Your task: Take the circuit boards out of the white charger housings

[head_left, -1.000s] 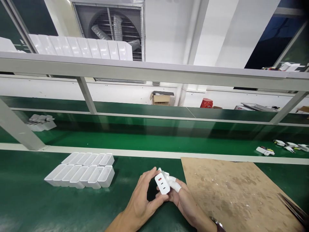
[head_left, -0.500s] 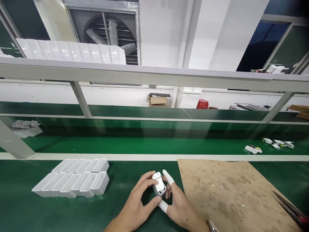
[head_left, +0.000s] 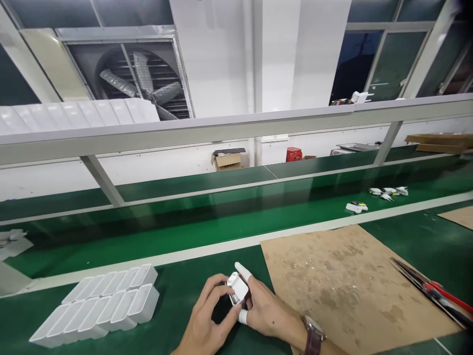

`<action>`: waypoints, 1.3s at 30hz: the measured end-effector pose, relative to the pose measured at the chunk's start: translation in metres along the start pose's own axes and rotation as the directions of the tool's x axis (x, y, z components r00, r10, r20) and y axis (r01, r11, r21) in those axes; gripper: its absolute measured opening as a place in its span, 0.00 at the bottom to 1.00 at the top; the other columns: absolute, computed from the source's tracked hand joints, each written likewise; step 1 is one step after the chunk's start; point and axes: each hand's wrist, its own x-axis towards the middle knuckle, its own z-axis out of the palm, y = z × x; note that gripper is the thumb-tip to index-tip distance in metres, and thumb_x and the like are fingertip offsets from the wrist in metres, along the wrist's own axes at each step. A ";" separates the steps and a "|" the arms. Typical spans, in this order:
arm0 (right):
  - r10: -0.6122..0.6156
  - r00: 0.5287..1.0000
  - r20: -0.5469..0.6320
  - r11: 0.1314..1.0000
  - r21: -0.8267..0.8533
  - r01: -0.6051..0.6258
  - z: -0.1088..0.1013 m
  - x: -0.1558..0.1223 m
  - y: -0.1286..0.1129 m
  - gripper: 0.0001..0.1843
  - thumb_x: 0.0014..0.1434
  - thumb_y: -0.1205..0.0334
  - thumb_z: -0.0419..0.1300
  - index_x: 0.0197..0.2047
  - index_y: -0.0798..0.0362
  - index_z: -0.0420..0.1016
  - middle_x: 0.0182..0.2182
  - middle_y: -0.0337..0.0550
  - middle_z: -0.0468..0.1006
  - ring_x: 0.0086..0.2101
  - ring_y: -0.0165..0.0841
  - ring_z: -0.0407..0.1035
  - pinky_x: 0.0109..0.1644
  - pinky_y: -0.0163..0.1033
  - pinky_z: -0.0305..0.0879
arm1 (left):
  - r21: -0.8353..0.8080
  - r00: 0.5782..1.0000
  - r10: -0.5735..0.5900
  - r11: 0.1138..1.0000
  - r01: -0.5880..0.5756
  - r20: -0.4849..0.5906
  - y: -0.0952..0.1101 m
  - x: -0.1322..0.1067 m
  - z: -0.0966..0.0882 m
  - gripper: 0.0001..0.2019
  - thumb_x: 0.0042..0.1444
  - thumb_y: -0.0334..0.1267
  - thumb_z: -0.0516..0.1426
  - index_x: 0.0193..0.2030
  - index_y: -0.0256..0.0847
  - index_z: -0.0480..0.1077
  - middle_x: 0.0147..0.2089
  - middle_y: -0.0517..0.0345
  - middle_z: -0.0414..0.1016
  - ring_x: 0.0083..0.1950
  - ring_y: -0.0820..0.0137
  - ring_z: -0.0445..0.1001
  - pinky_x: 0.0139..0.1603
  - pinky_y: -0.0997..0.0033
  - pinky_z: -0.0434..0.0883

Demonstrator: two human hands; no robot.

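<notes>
A small white charger block (head_left: pixel 236 287) sits between both of my hands just above the green bench (head_left: pixel 177 301). My left hand (head_left: pixel 207 315) curls round its left side with thumb and fingers closed on it. My right hand (head_left: pixel 266 310), with white finger cots on the thumb and forefinger and a watch on the wrist, grips it from the right. Both hands are low in the middle of the view, beside the left edge of a brown board (head_left: pixel 343 281).
A white tray of several long pockets (head_left: pixel 99 308) lies at the left. Red-handled pliers (head_left: pixel 432 291) rest on the board's right side. Beyond a white strip runs a green conveyor (head_left: pixel 221 217) carrying a few white parts (head_left: pixel 369 199). A grey shelf rail (head_left: pixel 236 125) crosses overhead.
The view has swung and tilted to the right. My hands have turned the charger so its ports no longer face me, and both still grip it.
</notes>
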 end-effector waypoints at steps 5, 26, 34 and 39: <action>-0.076 0.997 0.002 0.997 -0.010 0.076 -0.011 -0.003 -0.013 0.48 0.53 0.60 0.66 0.76 0.52 0.57 0.56 0.54 0.77 0.48 0.46 0.75 0.48 0.44 0.71 | -0.073 0.995 -0.103 0.992 0.104 0.017 -0.005 0.000 0.006 0.12 0.64 0.44 0.64 0.53 0.46 0.75 0.62 0.44 0.77 0.57 0.54 0.83 0.53 0.57 0.85; -0.119 0.932 -0.341 0.891 -0.451 -0.051 -0.074 0.025 0.042 0.27 0.57 0.76 0.54 0.58 0.54 0.73 0.52 0.55 0.79 0.47 0.46 0.74 0.52 0.44 0.65 | -0.314 0.961 -0.261 0.909 0.275 0.088 -0.014 0.104 0.087 0.24 0.63 0.50 0.62 0.61 0.43 0.64 0.61 0.43 0.78 0.65 0.52 0.79 0.58 0.50 0.82; -0.113 0.931 -0.348 0.925 -0.378 -0.029 -0.077 0.022 0.040 0.26 0.54 0.76 0.55 0.55 0.53 0.75 0.48 0.54 0.80 0.44 0.46 0.74 0.51 0.45 0.66 | -0.265 0.963 -0.243 0.927 0.265 0.113 -0.013 0.077 0.054 0.31 0.61 0.45 0.64 0.69 0.45 0.62 0.69 0.41 0.74 0.68 0.50 0.76 0.61 0.44 0.80; -0.147 0.897 -0.417 0.975 -0.214 0.060 -0.076 0.023 0.039 0.23 0.64 0.70 0.51 0.61 0.53 0.72 0.50 0.54 0.78 0.49 0.46 0.73 0.59 0.51 0.66 | -0.167 0.966 -0.212 0.958 0.235 0.147 -0.010 0.063 0.018 0.24 0.65 0.43 0.62 0.67 0.48 0.68 0.69 0.46 0.74 0.69 0.51 0.75 0.62 0.45 0.79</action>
